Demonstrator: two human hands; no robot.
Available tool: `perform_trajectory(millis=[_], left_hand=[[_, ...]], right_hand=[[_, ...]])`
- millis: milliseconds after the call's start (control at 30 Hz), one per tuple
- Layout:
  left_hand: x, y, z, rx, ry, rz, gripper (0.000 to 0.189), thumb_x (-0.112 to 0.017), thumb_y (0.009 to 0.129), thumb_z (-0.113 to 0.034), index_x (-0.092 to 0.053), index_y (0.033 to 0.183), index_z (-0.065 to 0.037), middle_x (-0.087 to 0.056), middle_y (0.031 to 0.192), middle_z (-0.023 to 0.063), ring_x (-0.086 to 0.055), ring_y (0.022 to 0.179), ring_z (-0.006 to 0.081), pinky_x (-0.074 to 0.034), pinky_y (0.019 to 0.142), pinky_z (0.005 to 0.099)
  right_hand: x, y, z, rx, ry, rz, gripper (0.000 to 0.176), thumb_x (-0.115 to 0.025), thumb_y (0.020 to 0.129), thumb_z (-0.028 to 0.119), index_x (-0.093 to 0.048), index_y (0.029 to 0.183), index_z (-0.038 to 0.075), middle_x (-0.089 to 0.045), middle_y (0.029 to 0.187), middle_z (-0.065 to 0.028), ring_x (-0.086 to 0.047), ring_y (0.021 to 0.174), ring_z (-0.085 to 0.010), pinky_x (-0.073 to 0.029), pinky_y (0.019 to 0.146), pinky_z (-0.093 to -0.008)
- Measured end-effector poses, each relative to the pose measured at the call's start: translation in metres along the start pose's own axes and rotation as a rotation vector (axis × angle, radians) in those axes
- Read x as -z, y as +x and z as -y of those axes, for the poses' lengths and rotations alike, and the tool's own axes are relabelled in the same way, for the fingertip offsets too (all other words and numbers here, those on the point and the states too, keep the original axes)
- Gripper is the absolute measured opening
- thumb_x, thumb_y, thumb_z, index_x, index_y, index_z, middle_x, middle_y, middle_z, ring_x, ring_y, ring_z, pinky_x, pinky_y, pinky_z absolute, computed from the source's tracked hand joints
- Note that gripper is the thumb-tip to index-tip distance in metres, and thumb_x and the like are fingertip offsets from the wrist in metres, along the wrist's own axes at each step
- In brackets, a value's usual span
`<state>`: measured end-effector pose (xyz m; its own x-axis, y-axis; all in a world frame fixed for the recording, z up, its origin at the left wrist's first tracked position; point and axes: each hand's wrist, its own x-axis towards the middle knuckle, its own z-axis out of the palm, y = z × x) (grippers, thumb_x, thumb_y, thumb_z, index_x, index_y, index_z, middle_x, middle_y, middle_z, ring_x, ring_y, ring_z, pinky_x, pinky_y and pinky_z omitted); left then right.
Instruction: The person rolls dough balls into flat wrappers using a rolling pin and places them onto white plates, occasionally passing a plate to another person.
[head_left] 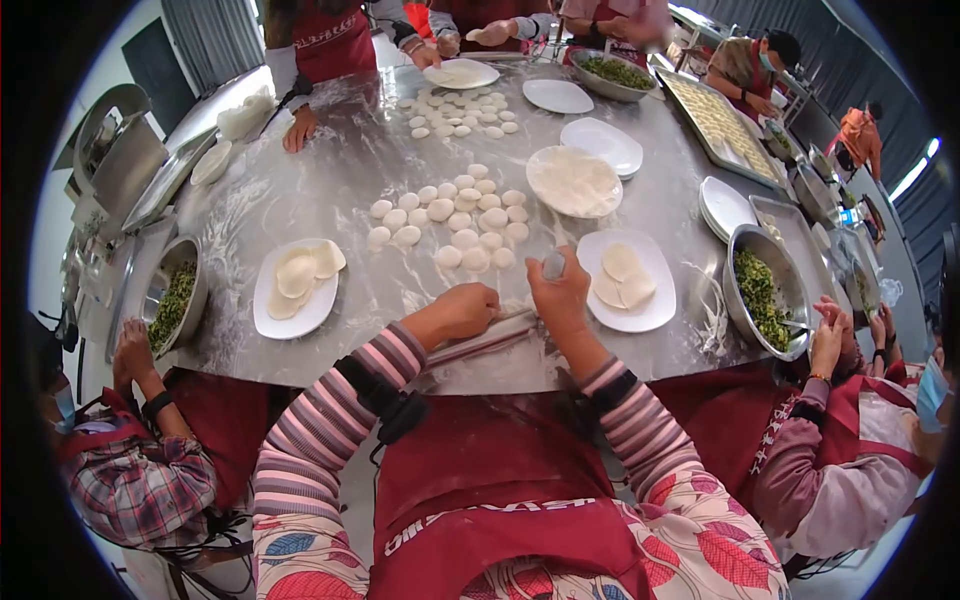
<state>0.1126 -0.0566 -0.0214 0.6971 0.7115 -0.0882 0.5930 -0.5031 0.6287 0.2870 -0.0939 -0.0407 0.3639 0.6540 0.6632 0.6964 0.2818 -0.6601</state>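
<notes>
At the near edge of the steel table, my right hand [562, 295] is closed around what looks like a rolling pin [553, 264]; only its pale rounded end shows above the fingers. My left hand [465, 310] lies just to the left, low over the table with its fingers curled in. Whatever those fingers hold, if anything, is hidden. Small round dough pieces [465, 215] lie in a floury cluster beyond my hands. Flat dough wrappers [622, 278] overlap on a white plate [640, 318] at right, and more wrappers [297, 275] rest on another plate [275, 322] at left.
A flour-dusted plate [575, 182] stands past the dough. Steel bowls of chopped green filling flank me, one at left [200, 300] and one at right [795, 285]. Co-workers sit on both sides and stand opposite. A tray [720, 130] of small pale pieces lies far right.
</notes>
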Motion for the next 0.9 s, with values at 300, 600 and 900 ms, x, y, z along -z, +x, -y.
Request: perform_trajectory(millis=[300,600,900], left_hand=[[0.005,-0.011,-0.009,0.053,-0.042,0.094,0.021,-0.057,0.075,-0.018,-0.059,0.08,0.002,-0.059,0.074,0.0202,-0.058,0.068,0.0328,-0.044,0.062,0.0387],[-0.008,-0.019,0.006,0.056,-0.234,0.008,0.021,-0.055,0.075,-0.017,-0.059,0.081,0.003,-0.059,0.077,0.0228,-0.057,0.071,0.0367,-0.043,0.067,0.0412],[-0.005,-0.004,-0.004,0.099,-0.104,0.004,0.02,-0.055,0.076,-0.015,-0.059,0.084,0.003,-0.06,0.081,0.0223,-0.058,0.07,0.0343,-0.045,0.066,0.0387]], right_hand=[[0.013,-0.007,0.009,-0.109,0.025,0.093,0.026,-0.071,0.069,0.014,-0.052,0.082,0.002,-0.054,0.058,-0.0163,-0.057,0.056,-0.0356,-0.044,0.052,-0.0401],[0.047,-0.031,0.016,-0.109,0.047,0.118,0.026,-0.072,0.068,0.014,-0.051,0.079,0.003,-0.055,0.06,-0.0164,-0.057,0.057,-0.0334,-0.044,0.051,-0.0391],[0.033,-0.02,0.014,-0.053,0.038,0.061,0.027,-0.071,0.07,0.015,-0.052,0.082,0.001,-0.055,0.06,-0.0179,-0.056,0.054,-0.0366,-0.043,0.049,-0.0411]])
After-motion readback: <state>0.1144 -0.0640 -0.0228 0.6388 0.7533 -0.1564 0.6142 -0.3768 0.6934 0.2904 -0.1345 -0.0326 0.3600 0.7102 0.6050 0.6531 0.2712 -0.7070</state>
